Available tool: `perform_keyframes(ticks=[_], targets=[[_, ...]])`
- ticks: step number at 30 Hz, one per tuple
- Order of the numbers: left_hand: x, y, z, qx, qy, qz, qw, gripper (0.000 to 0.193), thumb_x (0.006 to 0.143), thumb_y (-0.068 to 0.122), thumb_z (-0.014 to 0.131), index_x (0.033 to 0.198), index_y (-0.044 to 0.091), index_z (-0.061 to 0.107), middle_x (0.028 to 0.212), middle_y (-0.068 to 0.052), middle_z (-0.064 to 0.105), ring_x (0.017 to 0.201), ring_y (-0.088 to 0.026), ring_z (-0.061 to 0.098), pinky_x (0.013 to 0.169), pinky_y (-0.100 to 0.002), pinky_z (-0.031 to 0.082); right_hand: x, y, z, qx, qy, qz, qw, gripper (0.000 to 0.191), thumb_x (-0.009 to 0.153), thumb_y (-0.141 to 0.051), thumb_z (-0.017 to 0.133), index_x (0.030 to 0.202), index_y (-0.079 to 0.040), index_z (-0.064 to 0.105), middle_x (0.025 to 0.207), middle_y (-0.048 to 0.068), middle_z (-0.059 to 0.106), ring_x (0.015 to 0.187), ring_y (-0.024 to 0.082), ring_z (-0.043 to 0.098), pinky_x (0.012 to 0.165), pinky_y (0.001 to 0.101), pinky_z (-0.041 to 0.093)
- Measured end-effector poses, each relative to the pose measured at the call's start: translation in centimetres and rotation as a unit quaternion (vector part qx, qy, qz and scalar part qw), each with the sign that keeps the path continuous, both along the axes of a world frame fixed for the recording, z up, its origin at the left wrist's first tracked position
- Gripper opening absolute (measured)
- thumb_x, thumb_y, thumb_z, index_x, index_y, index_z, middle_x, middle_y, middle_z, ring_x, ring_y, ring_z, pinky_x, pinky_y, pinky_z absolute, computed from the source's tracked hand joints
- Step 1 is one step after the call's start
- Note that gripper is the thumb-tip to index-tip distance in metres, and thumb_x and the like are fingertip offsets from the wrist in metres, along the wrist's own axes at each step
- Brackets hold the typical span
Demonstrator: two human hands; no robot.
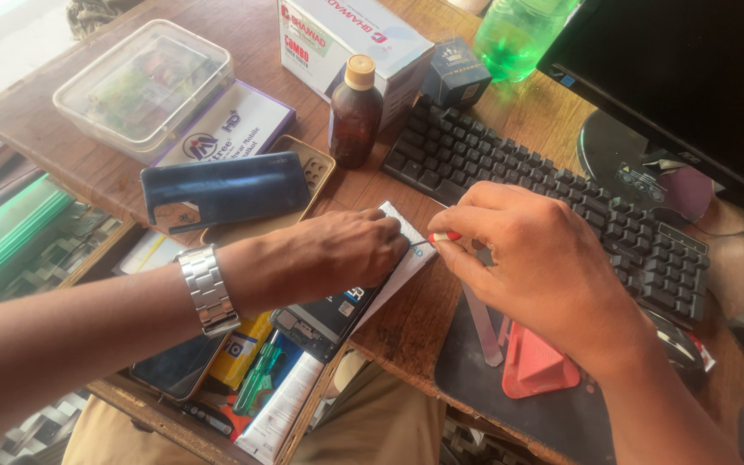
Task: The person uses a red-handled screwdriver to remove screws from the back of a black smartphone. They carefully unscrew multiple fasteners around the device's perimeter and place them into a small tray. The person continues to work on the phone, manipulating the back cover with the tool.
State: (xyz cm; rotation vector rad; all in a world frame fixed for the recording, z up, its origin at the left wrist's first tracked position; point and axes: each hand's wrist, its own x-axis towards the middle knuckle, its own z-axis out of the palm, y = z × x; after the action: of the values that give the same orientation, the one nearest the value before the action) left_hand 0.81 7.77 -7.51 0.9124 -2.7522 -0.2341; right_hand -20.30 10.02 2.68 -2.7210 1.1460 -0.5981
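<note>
Your right hand (544, 267) pinches a small red-tipped tool (443, 237) in a closed grip, its tip at the white card (406, 258). Your left hand (329, 258) presses, fingers curled, on the opened phone (325, 319) at the bench (88, 164) near edge. Beyond stand a brown bottle (355, 112), a white box (337, 34), a small dark box (455, 73) and a black keyboard (553, 207).

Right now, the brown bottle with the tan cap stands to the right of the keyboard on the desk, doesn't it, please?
Not quite: the brown bottle with the tan cap stands to the left of the keyboard, not the right, upright on the desk. The head view shows it.
</note>
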Motion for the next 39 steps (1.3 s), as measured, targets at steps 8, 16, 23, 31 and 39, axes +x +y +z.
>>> perform_keyframes(ticks=[8,16,23,31,39], targets=[[0.2,-0.3,0.6,-0.002,-0.008,-0.020,1.000,0.010,0.093,0.004,0.060,0.098,-0.003,0.066,0.101,-0.015,0.067,0.096,-0.029,0.068,0.082,-0.037,0.058,0.1,0.0,-0.1,-0.002,0.009,-0.004,1.000,0.012,0.084,-0.016,0.076,0.093,-0.008,0.078,0.084,0.006,0.072,0.075,0.023,0.071,0.069,0.0365,0.057],[-0.9,-0.6,2.0,0.123,-0.040,0.046,0.991,0.019,0.105,0.012,0.054,0.097,-0.004,0.064,0.094,-0.017,0.068,0.084,-0.030,0.069,0.076,-0.038,0.059,-0.2,0.1,0.0,-0.001,0.008,0.003,1.000,0.013,0.084,-0.016,0.076,0.094,-0.008,0.078,0.083,0.006,0.072,0.075,0.023,0.071,0.069,0.0360,0.056],[-0.9,-1.8,1.6,0.092,-0.030,-0.038,0.995,0.019,0.088,0.014,0.071,0.091,-0.004,0.067,0.094,-0.017,0.067,0.081,-0.028,0.070,0.071,-0.037,0.059,-1.0,0.2,0.2,-0.003,0.009,-0.015,1.000,0.013,0.084,-0.017,0.075,0.094,-0.009,0.078,0.085,0.006,0.072,0.075,0.024,0.071,0.069,0.0368,0.056],[-0.4,-2.2,0.2,0.086,-0.021,-0.041,0.995,0.022,0.090,0.015,0.069,0.098,-0.006,0.066,0.095,-0.017,0.068,0.084,-0.028,0.071,0.073,-0.037,0.061,-0.3,0.1,-0.3,0.014,0.025,-0.003,1.000,0.014,0.083,-0.019,0.076,0.093,-0.010,0.077,0.083,0.005,0.071,0.076,0.025,0.070,0.069,0.0380,0.055],[-0.7,-1.7,-0.3,0.075,-0.021,-0.025,0.997,0.033,0.084,0.015,0.071,0.109,-0.005,0.063,0.100,-0.017,0.064,0.095,-0.032,0.063,0.082,-0.039,0.056,-1.1,0.1,-0.2,-0.001,0.015,0.005,1.000,0.012,0.083,-0.017,0.076,0.093,-0.009,0.077,0.081,0.005,0.070,0.076,0.024,0.070,0.069,0.0375,0.056]])
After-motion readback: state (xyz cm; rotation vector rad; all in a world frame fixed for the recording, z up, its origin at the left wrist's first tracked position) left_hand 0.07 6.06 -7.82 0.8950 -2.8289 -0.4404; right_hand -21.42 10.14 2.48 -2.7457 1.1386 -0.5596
